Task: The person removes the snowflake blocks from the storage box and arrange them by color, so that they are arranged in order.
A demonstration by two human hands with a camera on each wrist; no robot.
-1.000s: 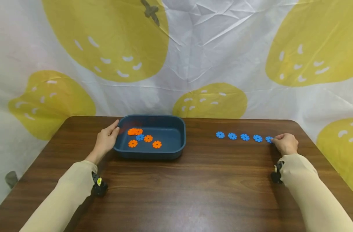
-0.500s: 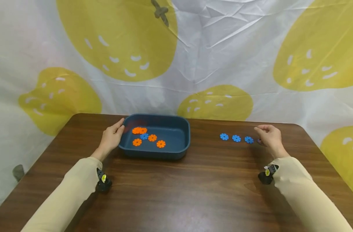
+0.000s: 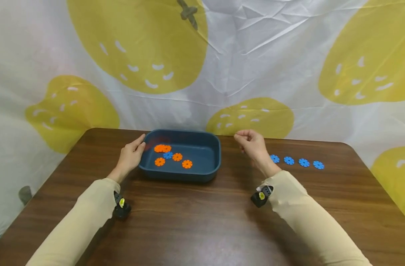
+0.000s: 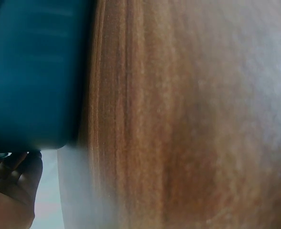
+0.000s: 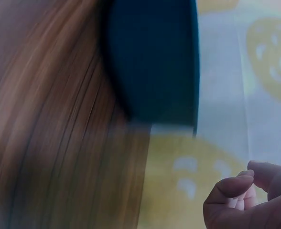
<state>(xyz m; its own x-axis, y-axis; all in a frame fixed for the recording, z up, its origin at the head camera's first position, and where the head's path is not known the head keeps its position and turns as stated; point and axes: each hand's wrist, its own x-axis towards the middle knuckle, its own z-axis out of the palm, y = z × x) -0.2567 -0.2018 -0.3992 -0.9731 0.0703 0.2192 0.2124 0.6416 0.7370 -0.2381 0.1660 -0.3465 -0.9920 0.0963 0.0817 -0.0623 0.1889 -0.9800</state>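
Brown table (image 3: 195, 214) with flat, notched blue discs (image 3: 289, 160)

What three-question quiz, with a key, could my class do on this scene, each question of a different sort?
1. Count: How many flat, round, notched blue discs can be seen on the brown wood-grain table, outside the dark blue rectangular container?

2. True or false: The container holds only orange discs.

3. Multiple choice: Which of these does the person's left hand touch?
A) a blue disc on the table
B) the container
C) the white and yellow fabric

Key:
1. Four, the leftmost partly hidden.
2. False: one blue disc lies in there among the orange discs.
3. B.
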